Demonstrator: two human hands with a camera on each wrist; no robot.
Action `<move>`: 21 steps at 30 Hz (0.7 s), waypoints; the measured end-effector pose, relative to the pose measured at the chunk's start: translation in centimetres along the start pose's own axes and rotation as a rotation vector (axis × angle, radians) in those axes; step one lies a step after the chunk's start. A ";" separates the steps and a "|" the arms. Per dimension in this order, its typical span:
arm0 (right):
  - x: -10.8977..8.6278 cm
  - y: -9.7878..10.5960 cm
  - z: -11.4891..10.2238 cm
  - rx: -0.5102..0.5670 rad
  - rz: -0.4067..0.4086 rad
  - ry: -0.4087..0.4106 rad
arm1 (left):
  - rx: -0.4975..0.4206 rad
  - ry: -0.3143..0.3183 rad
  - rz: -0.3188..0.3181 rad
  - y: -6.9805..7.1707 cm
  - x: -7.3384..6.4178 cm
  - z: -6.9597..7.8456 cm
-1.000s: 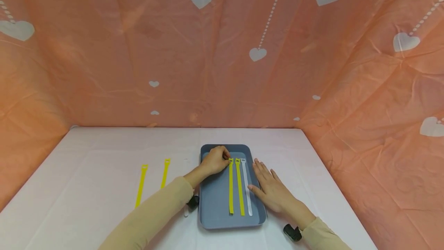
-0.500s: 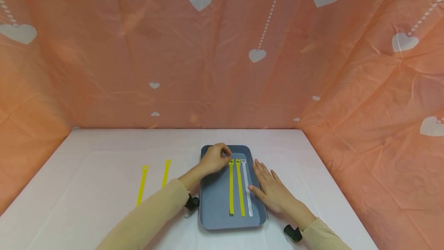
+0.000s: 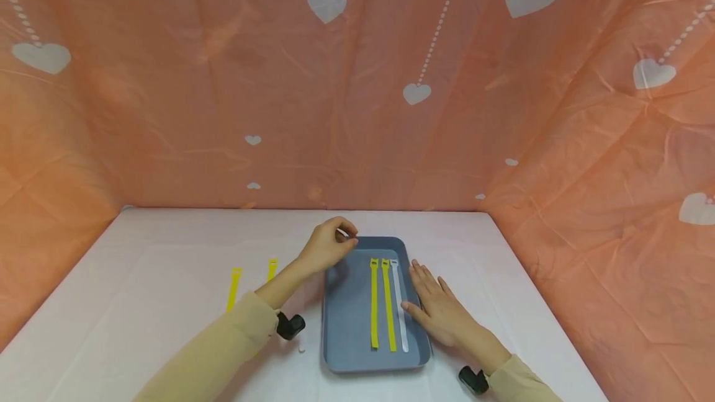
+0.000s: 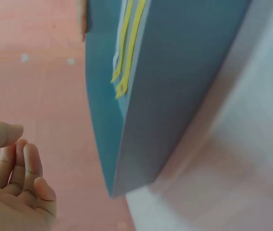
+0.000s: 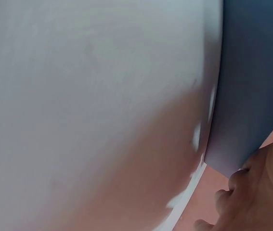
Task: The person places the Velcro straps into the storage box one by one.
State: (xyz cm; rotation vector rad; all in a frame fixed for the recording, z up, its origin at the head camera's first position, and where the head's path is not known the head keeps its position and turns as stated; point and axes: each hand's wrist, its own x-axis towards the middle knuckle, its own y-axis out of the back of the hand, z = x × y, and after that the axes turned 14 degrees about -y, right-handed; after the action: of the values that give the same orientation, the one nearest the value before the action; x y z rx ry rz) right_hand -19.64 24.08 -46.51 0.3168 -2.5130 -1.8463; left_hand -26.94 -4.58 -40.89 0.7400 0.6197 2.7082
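Observation:
My left hand (image 3: pixel 326 245) is over the far left corner of the grey-blue tray (image 3: pixel 346 327), loosely curled. In the left wrist view, nothing shows between the fingers of that hand (image 4: pixel 18 178). Inside the tray, a yellow slotted-head cable tie (image 3: pixel 374 303), a second yellow cable tie (image 3: pixel 389 312) and a white cable tie (image 3: pixel 400 312) lie side by side lengthwise, heads at the far end. Along the tray's right rim my right hand (image 3: pixel 438 306) rests with straight fingers, the thumb reaching over the edge. The right wrist view shows its fingers beside the tray wall (image 5: pixel 252 86).
On the white tablecloth (image 3: pixel 167 253) left of the tray lie a yellow cable tie (image 3: pixel 234 287) and another yellow one (image 3: pixel 272 270), both partly covered by the left sleeve (image 3: pixel 206 352). A small pale tip (image 3: pixel 301 348) shows near the tray. Behind hangs an orange heart-patterned curtain (image 3: pixel 363 160).
My left hand has drawn back up and left from the head of the leftmost yellow cable tie, which stays in the tray. The right hand keeps its place at the rim.

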 end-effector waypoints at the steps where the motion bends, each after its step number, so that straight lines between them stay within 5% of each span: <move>1: 0.0 0.0 0.0 0.001 0.002 0.001 | 0.003 0.000 0.007 0.5 -0.2 0.0; 21: 0.0 -0.1 -0.1 0.006 0.007 -0.001 | 0.208 0.003 0.067 10.1 -5.7 -2.2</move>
State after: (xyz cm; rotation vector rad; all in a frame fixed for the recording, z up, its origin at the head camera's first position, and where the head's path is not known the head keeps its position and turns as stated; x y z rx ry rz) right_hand -19.60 23.95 -46.62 0.3076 -2.5179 -1.8369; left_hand -24.81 -16.19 -40.31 0.8197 0.9038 2.7332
